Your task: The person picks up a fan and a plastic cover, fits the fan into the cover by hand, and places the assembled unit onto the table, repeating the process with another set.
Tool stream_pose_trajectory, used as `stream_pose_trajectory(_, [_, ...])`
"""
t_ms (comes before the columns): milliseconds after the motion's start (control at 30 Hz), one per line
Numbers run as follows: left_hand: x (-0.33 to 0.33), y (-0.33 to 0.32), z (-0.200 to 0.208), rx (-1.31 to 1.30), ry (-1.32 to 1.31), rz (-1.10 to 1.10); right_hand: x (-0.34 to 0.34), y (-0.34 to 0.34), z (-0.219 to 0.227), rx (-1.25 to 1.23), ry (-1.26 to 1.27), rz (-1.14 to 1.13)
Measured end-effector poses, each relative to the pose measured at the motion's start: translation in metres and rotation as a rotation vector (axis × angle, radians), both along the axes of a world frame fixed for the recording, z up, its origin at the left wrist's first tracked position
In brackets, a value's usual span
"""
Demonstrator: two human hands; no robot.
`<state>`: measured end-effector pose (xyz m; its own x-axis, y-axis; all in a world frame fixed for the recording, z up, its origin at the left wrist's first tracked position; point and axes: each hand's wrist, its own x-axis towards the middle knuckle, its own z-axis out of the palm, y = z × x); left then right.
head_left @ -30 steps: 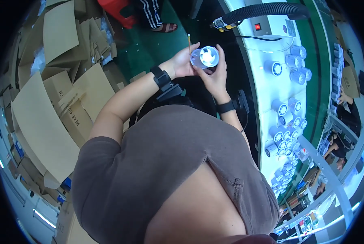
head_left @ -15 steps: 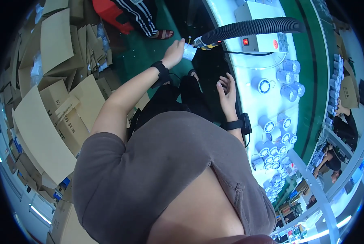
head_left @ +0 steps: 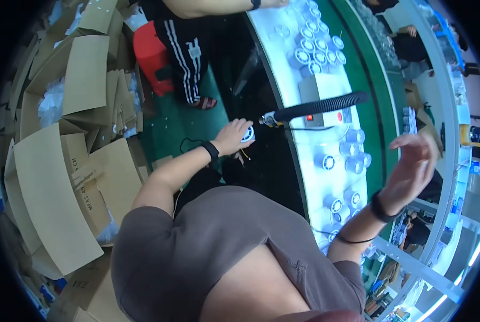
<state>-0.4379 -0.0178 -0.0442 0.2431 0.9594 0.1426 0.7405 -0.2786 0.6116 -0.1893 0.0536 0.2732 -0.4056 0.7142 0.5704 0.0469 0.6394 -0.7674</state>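
In my left hand (head_left: 230, 138) is a small white cylindrical part (head_left: 247, 134), its slotted round face showing between my fingers and thin wires trailing below. Just above that hand points the metal nozzle (head_left: 268, 119) of a black corrugated hose (head_left: 323, 106). The hose arches over a pale machine box (head_left: 328, 86) with a lit red switch. My right hand (head_left: 416, 163) is raised over the far right side of the bench, fingers loosely curved and apart, nothing in it. Several similar cylinders (head_left: 328, 161) stand on the white bench top nearest to it.
Open cardboard boxes (head_left: 49, 198) crowd the left side. A red stool (head_left: 151, 56) stands beyond them, beside another person in striped trousers (head_left: 182, 64). More white cylinders (head_left: 315, 45) fill the bench's far end. A green strip (head_left: 366, 70) runs along the bench, with metal framing (head_left: 438, 70) at right.
My right hand has risen and swung far right from beside the bench edge. My left hand, still on the cylinder, has turned it so its slotted face shows. The view has shifted.
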Motion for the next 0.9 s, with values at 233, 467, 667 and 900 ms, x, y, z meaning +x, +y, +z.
stream_pose_trajectory(233, [-0.038,-0.055,-0.050,-0.254,-0.674,0.706,-0.174,0.174,-0.016,0.092,-1.274,0.107])
stream_pose_trajectory(467, [-0.089,-0.132,-0.054,-0.678,-1.662,1.163,-0.248,0.282,-0.200,-0.168,-1.839,-0.164])
stream_pose_trajectory(667, [-0.104,-0.173,-0.063,-0.545,-1.551,1.231,-0.244,0.312,-0.268,0.105,-1.613,-0.374])
stream_pose_trajectory(900, [-0.117,-0.144,-0.037,-0.590,-1.696,0.914,-0.225,0.189,-0.143,-0.269,-1.351,-0.098])
